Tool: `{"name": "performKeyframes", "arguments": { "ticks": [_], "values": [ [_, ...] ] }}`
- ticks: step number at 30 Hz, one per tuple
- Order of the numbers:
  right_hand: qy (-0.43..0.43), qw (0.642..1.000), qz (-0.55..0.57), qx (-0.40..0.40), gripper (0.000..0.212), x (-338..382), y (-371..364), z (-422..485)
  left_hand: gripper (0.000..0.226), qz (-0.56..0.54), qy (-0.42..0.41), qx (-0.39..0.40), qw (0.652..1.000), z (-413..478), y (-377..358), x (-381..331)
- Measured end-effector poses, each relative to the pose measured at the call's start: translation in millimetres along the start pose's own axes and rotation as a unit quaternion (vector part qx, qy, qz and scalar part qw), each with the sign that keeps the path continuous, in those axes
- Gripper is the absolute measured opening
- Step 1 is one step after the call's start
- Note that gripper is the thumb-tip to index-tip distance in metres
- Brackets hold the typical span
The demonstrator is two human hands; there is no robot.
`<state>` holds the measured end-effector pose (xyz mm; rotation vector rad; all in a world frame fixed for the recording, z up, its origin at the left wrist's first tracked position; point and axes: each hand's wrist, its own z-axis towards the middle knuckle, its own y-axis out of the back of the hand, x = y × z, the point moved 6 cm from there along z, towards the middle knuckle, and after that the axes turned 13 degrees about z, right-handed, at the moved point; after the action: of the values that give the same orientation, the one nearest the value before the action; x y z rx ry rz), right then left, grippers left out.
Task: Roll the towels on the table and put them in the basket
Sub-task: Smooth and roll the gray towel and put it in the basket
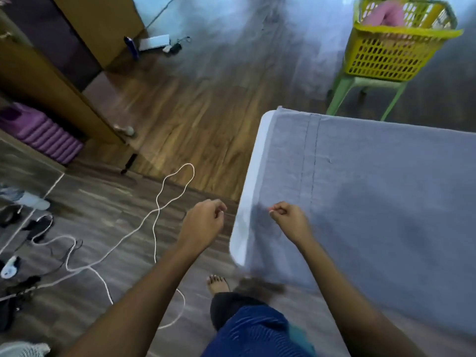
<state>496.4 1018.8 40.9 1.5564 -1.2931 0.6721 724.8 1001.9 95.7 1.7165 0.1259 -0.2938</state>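
A large grey towel [386,202] lies spread flat over the white table [246,202], covering nearly all of it. My right hand [289,217] hovers over the towel's near left part with its fingers curled into the palm, holding nothing I can see. My left hand [203,219] is raised just left of the table's edge, over the floor, fingers curled and empty. The yellow plastic basket [386,55] stands at the far right on a green stool [342,99], with a pink towel [386,14] inside it.
White cord [159,202] loops across the wooden floor to my left, among dark cables and small items. A brown wardrobe [51,81] and a purple suitcase [43,135] stand at the far left. My bare foot [217,284] is by the table's near corner.
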Motion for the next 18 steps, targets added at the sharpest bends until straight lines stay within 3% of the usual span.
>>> {"name": "performKeyframes", "arguments": {
  "ticks": [6,18],
  "values": [
    [-0.043,0.99,0.095,-0.099,0.009,37,-41,50,0.017,0.003,-0.085,0.066,0.994,108,26,42],
    [-0.119,0.939,0.158,-0.283,0.01,79,-84,120,0.018,-0.037,-0.267,0.15,0.951,292,31,34]
  ]
}}
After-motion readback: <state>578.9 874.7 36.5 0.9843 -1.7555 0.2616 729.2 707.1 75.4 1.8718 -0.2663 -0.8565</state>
